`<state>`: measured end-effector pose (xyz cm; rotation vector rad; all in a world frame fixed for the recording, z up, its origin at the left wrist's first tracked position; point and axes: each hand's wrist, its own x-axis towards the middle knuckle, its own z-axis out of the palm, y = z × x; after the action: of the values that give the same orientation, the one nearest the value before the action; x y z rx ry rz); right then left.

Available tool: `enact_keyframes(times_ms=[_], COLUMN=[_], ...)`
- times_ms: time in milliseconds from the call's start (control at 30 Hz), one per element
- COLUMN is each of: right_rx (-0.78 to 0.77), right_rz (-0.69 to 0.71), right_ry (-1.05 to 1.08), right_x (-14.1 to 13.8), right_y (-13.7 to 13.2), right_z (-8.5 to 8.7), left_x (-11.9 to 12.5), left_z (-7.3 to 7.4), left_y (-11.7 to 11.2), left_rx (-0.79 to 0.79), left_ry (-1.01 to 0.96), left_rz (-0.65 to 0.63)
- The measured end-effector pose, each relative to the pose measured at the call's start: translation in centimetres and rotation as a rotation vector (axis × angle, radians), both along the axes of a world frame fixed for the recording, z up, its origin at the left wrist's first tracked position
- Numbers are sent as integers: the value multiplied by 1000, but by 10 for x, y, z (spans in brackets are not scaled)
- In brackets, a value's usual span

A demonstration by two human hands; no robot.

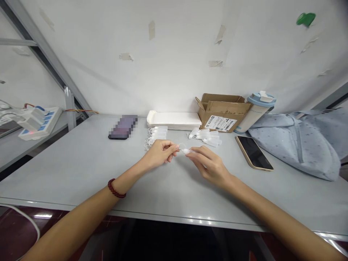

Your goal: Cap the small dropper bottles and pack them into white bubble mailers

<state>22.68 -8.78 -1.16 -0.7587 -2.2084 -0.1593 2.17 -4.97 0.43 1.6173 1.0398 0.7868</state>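
Note:
My right hand [208,163] holds a small white squeeze bottle [186,151] by its body, nozzle end pointing left. A thin clear loop arches from the nozzle toward my left hand [162,152]. The thumb and index finger of that left hand pinch the thin tip of the nozzle; what exactly sits between the fingertips is too small to make out. Behind my left hand, several similar bottles [159,132] lie in a row with thin loops at their left ends. Beyond my right hand is a looser group of such bottles [208,137].
A stack of flat white boxes [174,121] lies against the wall beside an open cardboard box [223,112]. A tumbler [254,112], a phone [254,153] and a pale blue cloth bag [296,141] are on the right. Another phone [123,127] is at left, with a power strip [40,123] farther out.

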Motion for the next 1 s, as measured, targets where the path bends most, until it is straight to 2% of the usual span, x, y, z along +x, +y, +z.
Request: enact_keyframes(times_ms=[200, 367, 667, 833, 1000], right_rx=[30, 60, 17, 35, 73], right_rz=[20, 27, 37, 9, 11], right_ry=[-32, -45, -46, -72, -70], right_x=[1, 1, 2, 3, 3], right_y=[-1, -2, -3, -1, 1], right_z=[-4, -8, -12, -8, -4], left_x=[3, 4, 8, 8, 3], left_z=[-5, -3, 0, -1, 1], left_y=[-2, -6, -12, -7, -1], left_rx=[-8, -25, -53, -95, -167], left_ry=[-8, -3, -18, -123, -193], left_rz=[-3, -13, -17, -32, 10])
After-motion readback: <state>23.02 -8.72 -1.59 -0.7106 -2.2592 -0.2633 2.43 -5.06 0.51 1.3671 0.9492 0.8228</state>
